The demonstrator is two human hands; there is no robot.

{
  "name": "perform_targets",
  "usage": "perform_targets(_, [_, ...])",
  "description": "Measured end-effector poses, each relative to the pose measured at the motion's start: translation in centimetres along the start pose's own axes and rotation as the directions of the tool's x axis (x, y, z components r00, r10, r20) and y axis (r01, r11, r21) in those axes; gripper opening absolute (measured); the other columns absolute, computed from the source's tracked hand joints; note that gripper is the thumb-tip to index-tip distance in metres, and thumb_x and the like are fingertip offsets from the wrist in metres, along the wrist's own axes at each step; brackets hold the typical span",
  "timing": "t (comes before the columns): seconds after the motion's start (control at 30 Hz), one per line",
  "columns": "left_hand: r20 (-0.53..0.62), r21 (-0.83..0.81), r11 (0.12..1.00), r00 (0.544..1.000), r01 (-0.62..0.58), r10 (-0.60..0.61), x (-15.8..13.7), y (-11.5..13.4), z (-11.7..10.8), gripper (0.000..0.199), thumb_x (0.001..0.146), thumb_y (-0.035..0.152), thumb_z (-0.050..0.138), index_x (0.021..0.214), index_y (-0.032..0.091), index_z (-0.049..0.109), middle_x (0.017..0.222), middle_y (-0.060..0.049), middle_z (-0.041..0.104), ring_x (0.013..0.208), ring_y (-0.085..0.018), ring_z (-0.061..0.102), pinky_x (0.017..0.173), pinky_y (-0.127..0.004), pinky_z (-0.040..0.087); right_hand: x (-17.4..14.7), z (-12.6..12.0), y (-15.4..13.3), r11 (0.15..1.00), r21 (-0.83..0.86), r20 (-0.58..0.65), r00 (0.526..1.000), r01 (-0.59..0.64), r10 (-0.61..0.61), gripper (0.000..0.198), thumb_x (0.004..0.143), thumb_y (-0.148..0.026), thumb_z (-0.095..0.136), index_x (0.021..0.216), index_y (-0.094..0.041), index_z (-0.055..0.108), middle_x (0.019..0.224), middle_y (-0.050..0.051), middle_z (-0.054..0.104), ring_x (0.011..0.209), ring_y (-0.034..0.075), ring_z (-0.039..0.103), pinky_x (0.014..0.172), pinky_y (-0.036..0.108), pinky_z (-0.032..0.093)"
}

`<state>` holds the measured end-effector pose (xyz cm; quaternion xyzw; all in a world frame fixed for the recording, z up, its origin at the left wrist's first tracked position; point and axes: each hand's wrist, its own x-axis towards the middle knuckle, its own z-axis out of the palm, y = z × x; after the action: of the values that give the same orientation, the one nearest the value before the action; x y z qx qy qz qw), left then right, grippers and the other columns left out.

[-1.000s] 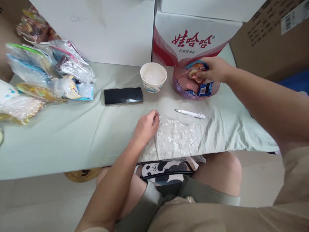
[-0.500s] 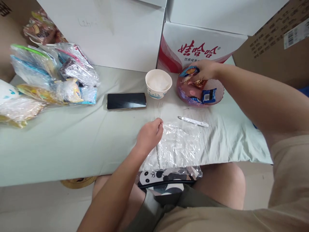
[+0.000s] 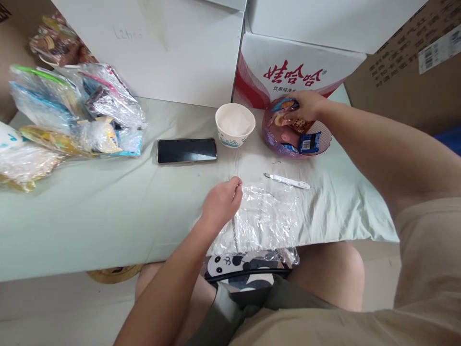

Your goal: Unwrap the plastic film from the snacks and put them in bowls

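Note:
My left hand (image 3: 224,201) is closed in a pinch on the upper left edge of a clear plastic bag (image 3: 266,216). The bag lies flat on the cloth, its lower end hanging past the table edge. My right hand (image 3: 305,106) reaches into a pink translucent bowl (image 3: 268,137), fingers apart among small wrapped snacks. A blue snack packet (image 3: 284,104) is by its fingertips, and a brown-red packet (image 3: 299,126) lies beneath the hand. Another dark blue packet (image 3: 310,142) rests at the bowl's right side. My fingers partly hide the contents.
A white utility knife (image 3: 287,180) lies between bag and bowl. Left of the bowl stand a paper cup (image 3: 235,126) and a black phone (image 3: 186,151). Several filled plastic bags (image 3: 79,115) crowd the far left. White cartons (image 3: 154,53) line the back.
My right hand has shifted slightly within the bowl, its fingers a little further apart over the packets. The left hand keeps its pinch on the bag. The whole view has drifted slightly.

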<state>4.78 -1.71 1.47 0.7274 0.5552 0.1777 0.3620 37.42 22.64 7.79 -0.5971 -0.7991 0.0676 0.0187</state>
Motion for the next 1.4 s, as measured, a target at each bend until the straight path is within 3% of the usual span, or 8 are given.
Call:
perform_targets(0.23, [0.026,0.003,1.0,0.999,0.02,-0.02,0.0,0.1,0.0,0.02,0.099,0.023,0.041,0.094,0.023,0.06,0.072,-0.001,0.065,0.065,-0.02,0.059,0.062,-0.031,0.035,-0.5,-1.9,-3.6,0.977,0.07,0.156,0.97,-0.201,0.188,0.06,0.067,-0.041,0.075,0.106,0.004,0.071,0.109,0.009,0.077,0.082,0.005,0.067,0.069,0.018,0.043])
perform_targets(0.43, [0.062,-0.001,0.998,0.996,0.063,-0.063,0.1,0.2,-0.3,0.022,0.1,0.025,0.039,0.097,0.022,0.06,0.075,-0.002,0.066,0.065,-0.019,0.057,0.063,-0.031,0.034,-0.5,-1.1,-4.7,0.991,-0.069,0.143,0.982,-0.113,0.122,0.057,0.073,-0.021,0.087,0.124,-0.002,0.07,0.124,0.012,0.074,0.111,0.016,0.065,0.097,0.029,0.045])
perform_targets(0.57, [0.056,0.009,0.998,0.996,0.062,-0.062,0.1,0.1,-0.3,0.022,0.101,0.025,0.04,0.1,0.022,0.062,0.081,-0.003,0.069,0.07,-0.02,0.06,0.065,-0.031,0.035,-1.1,-0.8,-4.2,0.992,-0.084,0.062,0.993,-0.093,0.098,0.05,0.081,-0.01,0.081,0.13,-0.011,0.07,0.13,0.013,0.072,0.11,0.019,0.062,0.096,0.033,0.043])
perform_targets(0.8, [0.042,0.037,0.999,0.999,0.033,-0.034,0.2,0.0,-0.2,0.024,0.101,0.023,0.042,0.103,0.021,0.066,0.085,-0.005,0.073,0.077,-0.023,0.065,0.068,-0.033,0.036,-3.6,-1.8,-2.9,0.993,0.051,-0.172,0.979,-0.104,0.111,0.037,0.095,-0.004,0.052,0.128,0.001,0.066,0.133,0.022,0.067,0.113,0.017,0.058,0.1,0.032,0.04])
perform_targets(0.9, [0.039,0.032,0.999,0.999,0.021,-0.022,0.1,0.1,-0.2,0.026,0.101,0.023,0.041,0.104,0.02,0.067,0.085,-0.006,0.073,0.078,-0.023,0.065,0.068,-0.033,0.037,-5.5,-2.0,-2.5,0.995,0.025,-0.114,0.988,-0.099,0.101,0.036,0.092,-0.002,0.051,0.123,0.003,0.068,0.131,0.025,0.067,0.113,0.02,0.058,0.1,0.033,0.041])
perform_targets(1.07, [0.019,0.03,1.0,1.0,0.001,-0.002,0.0,0.2,-0.1,0.025,0.101,0.023,0.043,0.105,0.02,0.068,0.086,-0.006,0.075,0.079,-0.023,0.067,0.07,-0.033,0.039,-8.2,-0.7,-2.0,0.97,0.081,-0.07,0.969,-0.23,0.236,0.045,0.087,-0.014,0.065,0.132,-0.007,0.064,0.119,0.017,0.073,0.102,0.024,0.063,0.094,0.04,0.048])
perform_targets(1.27, [0.024,0.042,0.999,1.0,-0.004,0.003,0.1,0.2,0.2,0.026,0.101,0.024,0.043,0.107,0.019,0.068,0.093,-0.008,0.077,0.084,-0.025,0.07,0.073,-0.034,0.041,-8.1,1.9,-1.7,0.962,0.096,0.143,0.96,-0.255,0.24,0.044,0.09,-0.019,0.057,0.133,-0.016,0.067,0.122,0.012,0.074,0.104,0.026,0.067,0.095,0.042,0.053])
perform_targets(1.4, [0.008,0.046,0.999,1.0,-0.01,0.009,0.4,-0.1,0.4,0.026,0.1,0.025,0.043,0.105,0.021,0.069,0.095,-0.008,0.078,0.085,-0.025,0.07,0.072,-0.034,0.042,-7.5,2.1,-2.1,0.989,-0.066,0.042,0.99,-0.134,0.137,0.044,0.087,-0.023,0.059,0.129,-0.016,0.072,0.133,0.017,0.069,0.123,0.037,0.062,0.103,0.05,0.05])
